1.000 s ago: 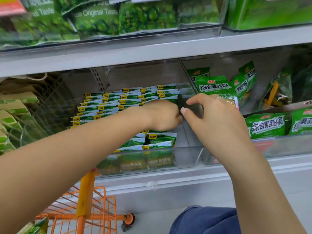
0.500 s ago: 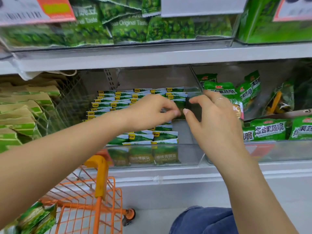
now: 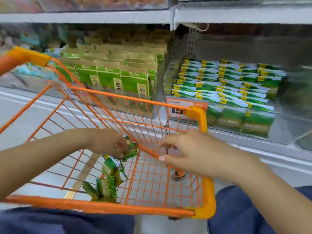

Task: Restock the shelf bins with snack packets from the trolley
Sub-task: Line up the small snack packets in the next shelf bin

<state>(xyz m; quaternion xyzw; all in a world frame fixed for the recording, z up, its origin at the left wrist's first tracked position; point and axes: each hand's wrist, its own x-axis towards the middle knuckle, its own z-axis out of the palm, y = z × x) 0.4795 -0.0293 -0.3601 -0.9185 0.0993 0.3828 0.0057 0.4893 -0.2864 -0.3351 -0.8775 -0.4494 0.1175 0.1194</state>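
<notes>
You are on the fetching step: your left hand (image 3: 111, 146) pinches green snack packets (image 3: 130, 149) in the trolley (image 3: 152, 102), right hand (image 3: 190, 151) loose-fingered and empty; next, lift them to the bin (image 3: 278, 132).

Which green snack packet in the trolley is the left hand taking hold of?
The topmost packet, pinched by the left hand at the pile's far end; the other packets lie loose on the trolley floor, untouched.

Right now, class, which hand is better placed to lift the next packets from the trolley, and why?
Left. The left hand already grips green packets inside the trolley, with more just below it. The right hand hovers empty over bare mesh.
</notes>
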